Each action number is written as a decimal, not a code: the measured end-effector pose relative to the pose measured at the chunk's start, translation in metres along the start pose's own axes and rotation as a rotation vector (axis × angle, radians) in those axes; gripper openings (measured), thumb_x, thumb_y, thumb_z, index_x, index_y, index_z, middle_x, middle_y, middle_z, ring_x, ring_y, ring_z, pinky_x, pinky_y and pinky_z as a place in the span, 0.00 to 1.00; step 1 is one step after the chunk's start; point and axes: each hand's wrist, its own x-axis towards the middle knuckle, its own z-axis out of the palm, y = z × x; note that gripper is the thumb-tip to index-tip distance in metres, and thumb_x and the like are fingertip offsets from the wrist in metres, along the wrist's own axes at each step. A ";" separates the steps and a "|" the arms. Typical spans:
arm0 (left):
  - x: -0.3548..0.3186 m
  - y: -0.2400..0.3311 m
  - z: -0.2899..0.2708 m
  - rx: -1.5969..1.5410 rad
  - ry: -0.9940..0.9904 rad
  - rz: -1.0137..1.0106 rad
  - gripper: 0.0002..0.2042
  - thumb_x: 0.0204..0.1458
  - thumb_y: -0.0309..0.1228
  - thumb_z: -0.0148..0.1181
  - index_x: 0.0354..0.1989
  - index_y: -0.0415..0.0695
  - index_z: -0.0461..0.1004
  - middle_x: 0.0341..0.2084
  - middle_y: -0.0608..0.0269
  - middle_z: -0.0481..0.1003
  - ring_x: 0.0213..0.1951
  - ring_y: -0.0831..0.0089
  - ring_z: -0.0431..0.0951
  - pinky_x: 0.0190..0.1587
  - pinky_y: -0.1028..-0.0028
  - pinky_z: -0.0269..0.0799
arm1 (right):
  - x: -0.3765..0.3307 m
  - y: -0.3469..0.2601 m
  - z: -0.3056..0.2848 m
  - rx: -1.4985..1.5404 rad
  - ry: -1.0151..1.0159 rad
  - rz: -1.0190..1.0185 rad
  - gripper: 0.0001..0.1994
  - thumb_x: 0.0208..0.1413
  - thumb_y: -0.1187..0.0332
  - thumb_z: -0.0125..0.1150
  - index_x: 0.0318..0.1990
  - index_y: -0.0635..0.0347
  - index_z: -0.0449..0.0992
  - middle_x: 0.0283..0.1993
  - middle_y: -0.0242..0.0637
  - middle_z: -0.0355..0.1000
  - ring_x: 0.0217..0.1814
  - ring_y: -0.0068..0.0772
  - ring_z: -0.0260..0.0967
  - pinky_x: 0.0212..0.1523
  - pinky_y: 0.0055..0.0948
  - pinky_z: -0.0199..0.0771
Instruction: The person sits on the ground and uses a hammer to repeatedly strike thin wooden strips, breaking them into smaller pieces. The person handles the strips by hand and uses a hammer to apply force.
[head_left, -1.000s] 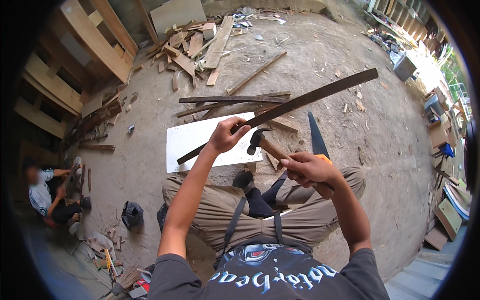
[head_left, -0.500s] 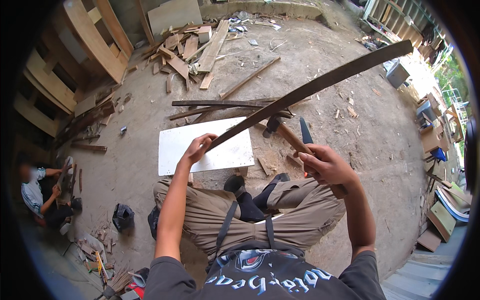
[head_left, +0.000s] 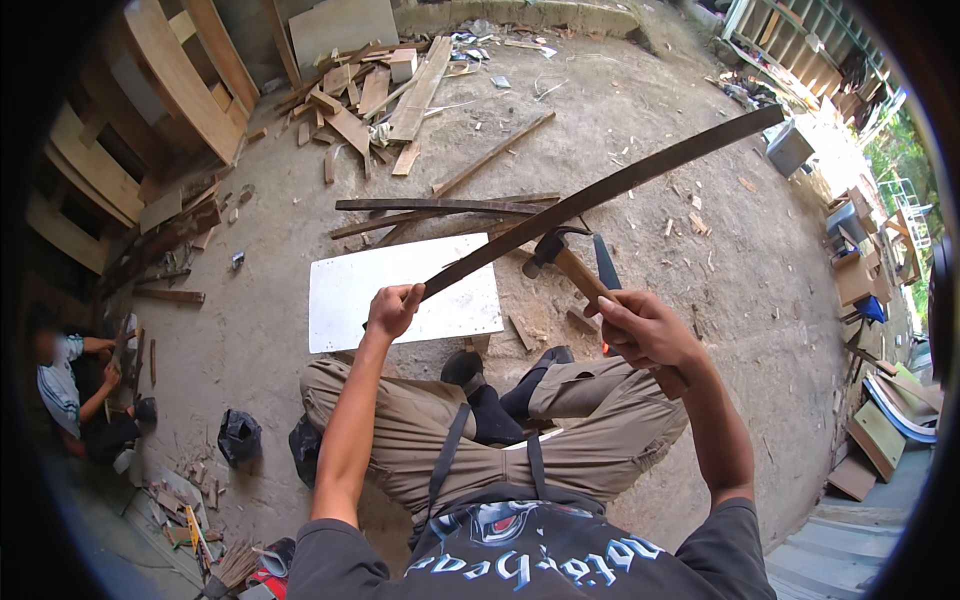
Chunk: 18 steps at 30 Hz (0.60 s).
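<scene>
Gripping dark strip [head_left: 620, 184] in left hand [head_left: 393, 309], hammer [head_left: 576, 268] in right hand [head_left: 645, 330], prolly mid-job with loose strips [head_left: 420, 205] untouched past white board [head_left: 395, 265].

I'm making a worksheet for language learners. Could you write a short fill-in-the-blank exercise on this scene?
1. The right hand grips a wooden-handled ____.
2. The long, dark strip in the left hand is made of ____.
3. The flat board nearest the hands is coloured ____.
4. A black plastic bag sits on the person's ____-hand side.

Missing words: hammer; wood; white; left.
</scene>
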 end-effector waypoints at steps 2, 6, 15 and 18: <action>-0.005 -0.001 -0.003 0.019 0.025 -0.026 0.43 0.53 0.75 0.38 0.17 0.41 0.74 0.12 0.57 0.71 0.21 0.60 0.75 0.29 0.63 0.69 | 0.003 0.002 0.006 0.018 0.002 0.017 0.19 0.70 0.52 0.50 0.47 0.63 0.72 0.21 0.18 0.55 0.15 0.08 0.49 0.12 0.15 0.48; -0.010 -0.006 -0.006 0.034 0.046 -0.055 0.43 0.54 0.75 0.37 0.17 0.41 0.74 0.13 0.55 0.71 0.22 0.57 0.75 0.30 0.62 0.69 | 0.009 0.000 0.015 0.008 0.041 0.025 0.20 0.70 0.52 0.50 0.47 0.64 0.72 0.21 0.18 0.55 0.15 0.08 0.49 0.12 0.16 0.48; -0.014 -0.008 -0.003 0.012 0.055 -0.112 0.43 0.53 0.76 0.36 0.17 0.42 0.75 0.13 0.57 0.73 0.24 0.58 0.77 0.31 0.63 0.70 | 0.014 -0.002 0.023 -0.023 0.054 0.013 0.20 0.71 0.52 0.48 0.47 0.64 0.72 0.21 0.18 0.55 0.15 0.09 0.49 0.12 0.16 0.49; -0.016 -0.007 0.000 0.020 0.053 -0.127 0.44 0.52 0.77 0.34 0.17 0.43 0.75 0.13 0.58 0.74 0.25 0.58 0.78 0.31 0.63 0.70 | 0.017 -0.002 0.027 -0.018 0.083 0.017 0.20 0.71 0.53 0.48 0.47 0.64 0.71 0.21 0.19 0.55 0.15 0.09 0.50 0.12 0.16 0.50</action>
